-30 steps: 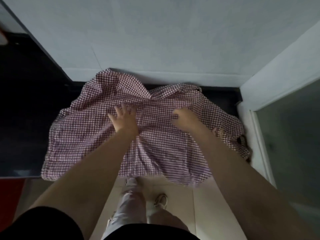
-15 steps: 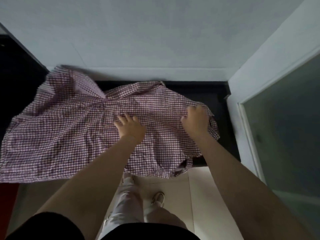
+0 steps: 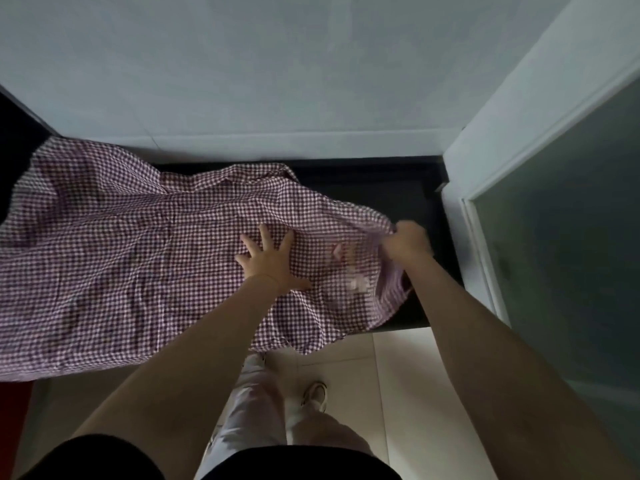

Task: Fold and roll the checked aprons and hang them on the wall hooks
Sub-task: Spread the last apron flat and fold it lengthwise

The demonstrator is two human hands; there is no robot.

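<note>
A purple-and-white checked apron (image 3: 114,258) lies spread and creased over a dark counter (image 3: 398,188), running off the left edge of view. My left hand (image 3: 272,259) presses flat on the cloth near its right part, fingers spread. At the apron's right edge my right hand (image 3: 407,242) grips the cloth and lifts it a little off the counter; that hand is blurred. The apron's near edge hangs over the counter front. No wall hooks are in view.
A pale wall (image 3: 277,81) rises behind the counter. A white frame with a dark glass pane (image 3: 561,258) closes the right side. Below are light floor tiles (image 3: 408,375), my legs and a shoe (image 3: 315,394). A red strip (image 3: 14,420) shows at lower left.
The view swung right, so the apron now sits further left. My right hand slid out to the apron's right edge and took hold of it. My left hand's fingers spread wider on the cloth.
</note>
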